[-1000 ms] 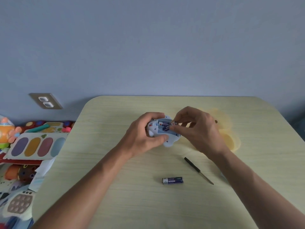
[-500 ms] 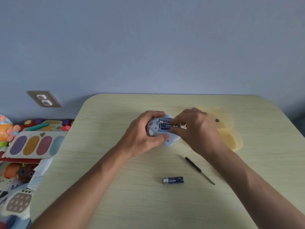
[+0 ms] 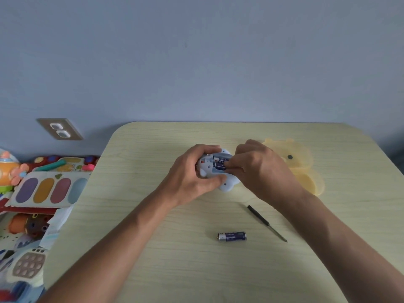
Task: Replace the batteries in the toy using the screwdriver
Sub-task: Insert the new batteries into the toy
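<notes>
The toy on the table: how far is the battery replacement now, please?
Done: the toy's battery compartment is open, and the screwdriver lies unused on the table. In hand: the left hand grips the toy while the right hand presses a battery into the bay. Left: one loose battery lies on the table, and the compartment is not yet closed.

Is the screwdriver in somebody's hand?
No, the screwdriver lies on the table by itself, while the left hand and right hand are both on the toy.
</notes>
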`<move>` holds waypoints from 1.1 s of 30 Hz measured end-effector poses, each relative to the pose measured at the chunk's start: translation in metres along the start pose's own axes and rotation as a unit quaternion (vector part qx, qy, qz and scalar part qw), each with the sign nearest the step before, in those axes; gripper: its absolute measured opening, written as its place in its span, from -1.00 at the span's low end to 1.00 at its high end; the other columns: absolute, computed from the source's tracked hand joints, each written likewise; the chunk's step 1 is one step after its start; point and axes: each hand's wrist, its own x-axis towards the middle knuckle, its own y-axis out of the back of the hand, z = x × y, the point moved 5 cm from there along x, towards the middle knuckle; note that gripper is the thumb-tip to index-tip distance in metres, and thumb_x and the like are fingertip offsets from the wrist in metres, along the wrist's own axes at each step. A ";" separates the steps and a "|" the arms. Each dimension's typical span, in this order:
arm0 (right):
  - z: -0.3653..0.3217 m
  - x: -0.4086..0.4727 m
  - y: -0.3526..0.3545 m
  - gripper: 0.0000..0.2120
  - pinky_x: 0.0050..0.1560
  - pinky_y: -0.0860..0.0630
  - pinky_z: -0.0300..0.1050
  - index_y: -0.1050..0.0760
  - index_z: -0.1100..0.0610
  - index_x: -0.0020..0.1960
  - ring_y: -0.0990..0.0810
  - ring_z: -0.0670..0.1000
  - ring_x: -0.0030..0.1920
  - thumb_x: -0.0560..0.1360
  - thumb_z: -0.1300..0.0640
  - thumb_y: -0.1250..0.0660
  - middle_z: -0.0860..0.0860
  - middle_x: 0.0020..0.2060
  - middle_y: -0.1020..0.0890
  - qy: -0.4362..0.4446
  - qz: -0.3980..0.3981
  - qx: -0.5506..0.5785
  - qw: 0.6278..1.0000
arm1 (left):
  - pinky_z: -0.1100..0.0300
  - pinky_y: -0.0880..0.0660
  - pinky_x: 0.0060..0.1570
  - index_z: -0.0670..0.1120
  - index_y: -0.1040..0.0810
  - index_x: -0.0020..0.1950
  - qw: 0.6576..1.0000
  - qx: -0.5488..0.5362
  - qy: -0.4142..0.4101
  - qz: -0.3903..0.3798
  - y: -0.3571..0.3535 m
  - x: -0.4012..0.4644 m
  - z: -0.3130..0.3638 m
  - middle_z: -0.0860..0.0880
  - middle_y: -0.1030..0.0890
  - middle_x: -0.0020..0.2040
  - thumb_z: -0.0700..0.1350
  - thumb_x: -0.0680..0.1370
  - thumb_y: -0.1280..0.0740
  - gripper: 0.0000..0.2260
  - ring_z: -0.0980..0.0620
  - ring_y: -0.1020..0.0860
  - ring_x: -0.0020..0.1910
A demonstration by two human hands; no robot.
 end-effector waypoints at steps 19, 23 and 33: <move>-0.053 -0.053 0.004 -0.66 -0.05 -0.51 -0.17 -0.63 -0.13 0.16 -0.55 -0.11 -0.07 0.39 -0.01 -0.54 -0.15 -0.08 -0.64 0.019 -0.283 0.149 0.947 | 0.14 -0.60 0.23 0.04 -0.58 0.33 1.000 0.011 -0.016 0.011 0.000 -0.002 0.003 0.16 -0.59 0.38 0.11 0.33 -0.51 -0.44 0.19 -0.63 0.25; -0.055 -0.053 0.000 -0.74 -0.07 -0.56 -0.07 -0.65 -0.12 0.11 -0.58 -0.11 -0.10 0.44 0.06 -0.50 -0.14 -0.09 -0.64 0.018 -0.283 0.143 0.948 | 0.25 -0.57 0.19 0.00 -0.57 0.33 1.000 0.012 -0.023 0.007 0.000 -0.001 0.002 0.14 -0.59 0.38 0.10 0.34 -0.51 -0.42 0.21 -0.63 0.25; -0.035 -0.034 0.035 -0.85 -0.19 -0.61 -0.22 -0.71 0.04 -0.07 -0.68 -0.07 -0.27 0.41 0.24 -0.53 -0.07 -0.25 -0.72 -0.064 -0.132 0.296 0.944 | 0.24 -0.62 0.12 0.07 -0.58 0.31 1.000 0.013 -0.001 0.012 0.000 0.000 -0.001 0.17 -0.61 0.34 0.01 0.34 -0.60 -0.45 0.23 -0.68 0.14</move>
